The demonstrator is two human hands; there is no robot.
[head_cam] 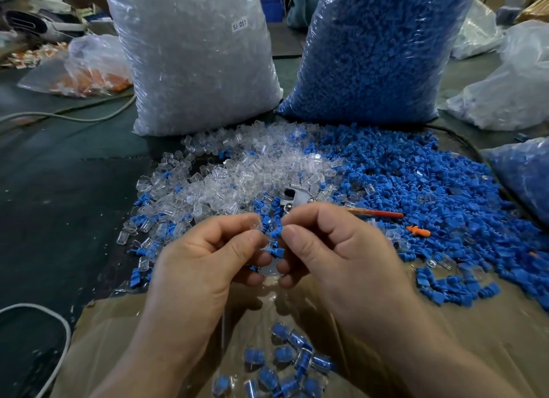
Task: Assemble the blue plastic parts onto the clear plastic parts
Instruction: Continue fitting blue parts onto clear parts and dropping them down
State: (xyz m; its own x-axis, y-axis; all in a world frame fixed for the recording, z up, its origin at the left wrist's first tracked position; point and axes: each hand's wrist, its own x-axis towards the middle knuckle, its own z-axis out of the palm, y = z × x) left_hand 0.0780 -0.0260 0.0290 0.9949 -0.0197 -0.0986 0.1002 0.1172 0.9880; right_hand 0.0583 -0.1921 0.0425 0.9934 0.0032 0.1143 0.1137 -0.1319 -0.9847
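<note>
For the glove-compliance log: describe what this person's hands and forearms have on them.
The left hand and right hand are bare: no gloves, rings or tape show. The left forearm and right forearm are uncovered too, with no sleeve, watch or band in view down to the picture's bottom edge.

Two sacks (193,64) behind parts heap (297,165) on table (59,204).

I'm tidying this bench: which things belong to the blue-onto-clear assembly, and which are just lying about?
For the job: clear part in the left hand, blue part in the right hand, clear pile, blue pile, finished pieces.
Lying about: red stick, orange part, white cable, bag of orange parts.
</note>
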